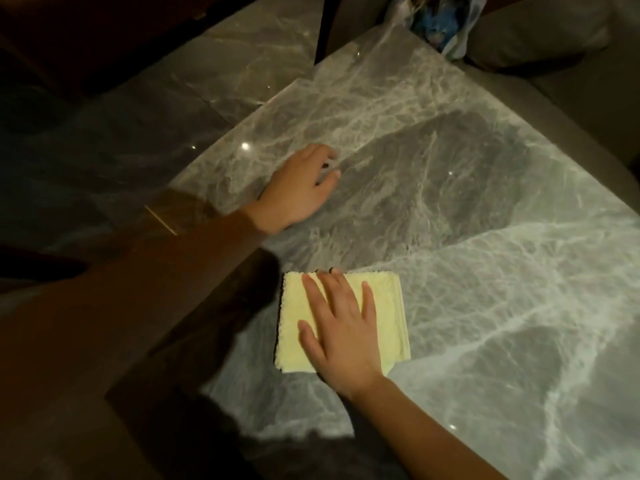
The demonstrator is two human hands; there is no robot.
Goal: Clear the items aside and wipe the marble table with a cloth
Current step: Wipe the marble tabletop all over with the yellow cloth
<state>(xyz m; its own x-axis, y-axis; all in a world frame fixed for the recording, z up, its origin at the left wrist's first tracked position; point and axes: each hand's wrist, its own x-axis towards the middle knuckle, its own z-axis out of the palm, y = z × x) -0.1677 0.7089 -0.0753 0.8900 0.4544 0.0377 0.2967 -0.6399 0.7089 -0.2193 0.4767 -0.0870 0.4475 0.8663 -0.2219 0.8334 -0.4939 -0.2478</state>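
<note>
A folded pale yellow cloth lies flat on the grey veined marble table, near its left edge. My right hand rests palm down on the cloth with fingers spread, pressing it onto the marble. My left hand lies flat on the bare marble farther back, by the left edge, fingers slightly curled and holding nothing.
A clear plastic bag with blue contents sits at the table's far corner. A dark chair leg stands on the marble floor beyond the table. A grey cushion or sofa borders the right side.
</note>
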